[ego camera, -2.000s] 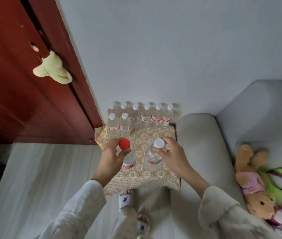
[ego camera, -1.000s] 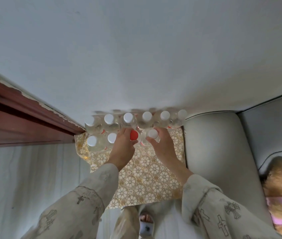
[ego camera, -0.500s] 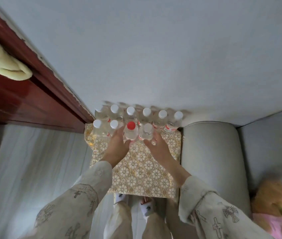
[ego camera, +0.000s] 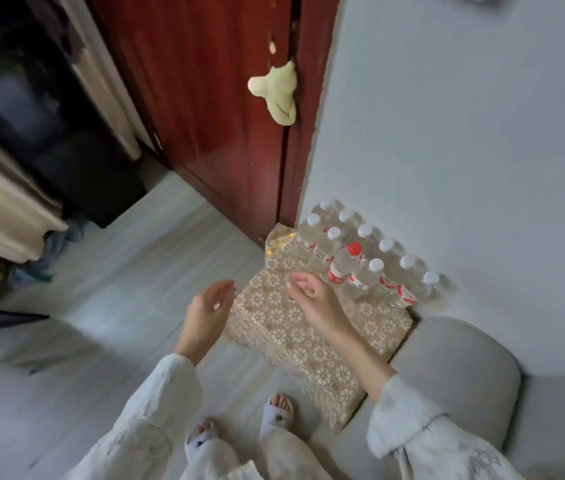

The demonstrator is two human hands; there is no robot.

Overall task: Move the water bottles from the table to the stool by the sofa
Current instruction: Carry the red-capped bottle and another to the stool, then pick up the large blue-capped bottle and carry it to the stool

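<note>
On the stool (ego camera: 322, 327), bottles (ego camera: 360, 268) look slick, light; grab mid-body. Left hand (ego camera: 206, 311) and right hand (ego camera: 312, 299) open, empty.

Blurred dark furniture (ego camera: 25, 109) upper left

I see clear glossy plastic water bottles (ego camera: 360, 265) at the far edge of a stool (ego camera: 308, 327) draped in gold-patterned cloth; beside it, matt grey sofa (ego camera: 457, 375) fabric and a glossy red-brown wooden door (ego camera: 212, 116).
</note>
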